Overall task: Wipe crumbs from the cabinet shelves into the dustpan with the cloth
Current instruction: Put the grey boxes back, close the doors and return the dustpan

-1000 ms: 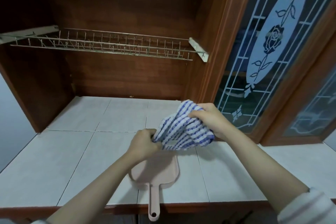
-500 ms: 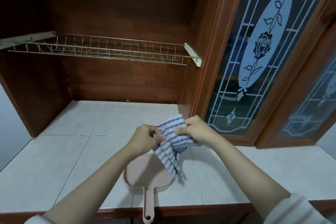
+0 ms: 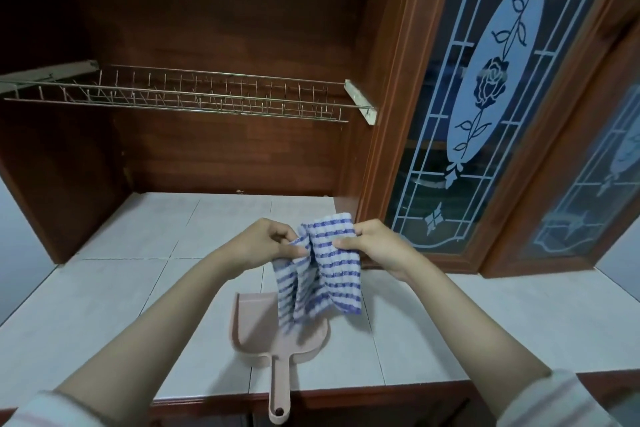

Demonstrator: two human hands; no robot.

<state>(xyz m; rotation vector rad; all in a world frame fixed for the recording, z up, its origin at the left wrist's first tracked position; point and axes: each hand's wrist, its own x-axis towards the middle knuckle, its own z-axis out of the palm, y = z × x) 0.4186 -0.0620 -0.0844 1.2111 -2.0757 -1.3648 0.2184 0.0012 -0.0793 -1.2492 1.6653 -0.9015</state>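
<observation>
tiled counter (image 3: 104,288) | dustpan (image 3: 256,329) | cloth (image 3: 329,274) | wooden cabinet (image 3: 225,28) | wire rack (image 3: 207,97) | glass door (image 3: 485,114)

1. Dim, cool light washes the tiled counter (image 3: 104,288); the cabinet (image 3: 225,21) interior sinks into near-black shadow at upper left.
2. The cloth (image 3: 329,274) casts a soft shadow rightward.
3. Wide-angle distortion bows the door frame (image 3: 391,114); bottom corners blur.

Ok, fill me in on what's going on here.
A person holds a striped cloth up by its top edge, left hand and right hand each pinching it. It hangs over a pink dustpan lying on the tiled counter, handle poking past the front edge. The wire rack behind is untouched.
</observation>
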